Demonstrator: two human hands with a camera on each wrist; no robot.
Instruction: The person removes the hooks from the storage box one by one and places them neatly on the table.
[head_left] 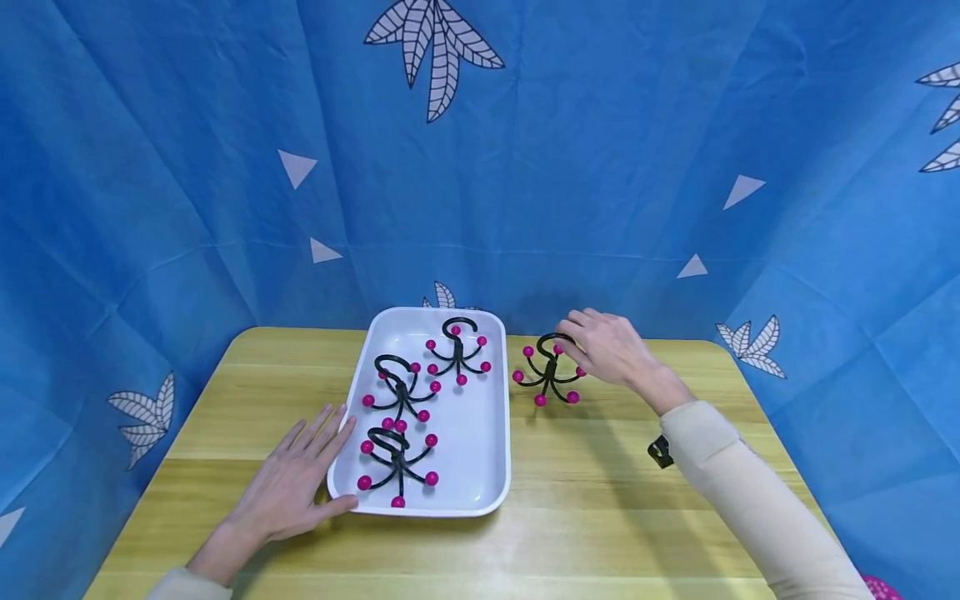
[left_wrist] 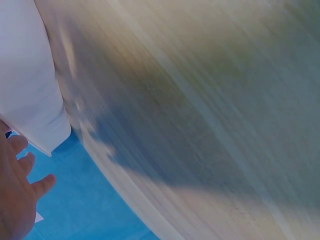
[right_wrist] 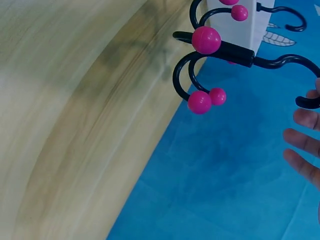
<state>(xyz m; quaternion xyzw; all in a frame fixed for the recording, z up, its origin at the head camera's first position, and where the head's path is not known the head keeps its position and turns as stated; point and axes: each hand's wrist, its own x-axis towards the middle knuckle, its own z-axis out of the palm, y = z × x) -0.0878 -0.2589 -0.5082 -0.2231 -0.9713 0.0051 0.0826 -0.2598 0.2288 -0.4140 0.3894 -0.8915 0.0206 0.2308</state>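
Beside the white tray's right side, my right hand (head_left: 611,346) pinches the curved top of a black multi-arm hook hanger (head_left: 551,371) with pink ball tips. In the right wrist view this hanger (right_wrist: 235,52) appears raised off the table, its curved end at the fingers. Three similar hangers stand in the tray (head_left: 468,454): one at the back (head_left: 458,354), one mid-left (head_left: 401,396) and one at the front (head_left: 398,462). My left hand (head_left: 292,483) lies with straight fingers at the tray's left rim, its thumb by the front left corner.
A wooden table (head_left: 570,517) carries the tray. Blue cloth (head_left: 585,167) with leaf and triangle prints hangs behind and at both sides. A black strap piece (head_left: 660,452) shows under the right sleeve, and a pink dotted item (head_left: 879,588) sits at the lower right corner.
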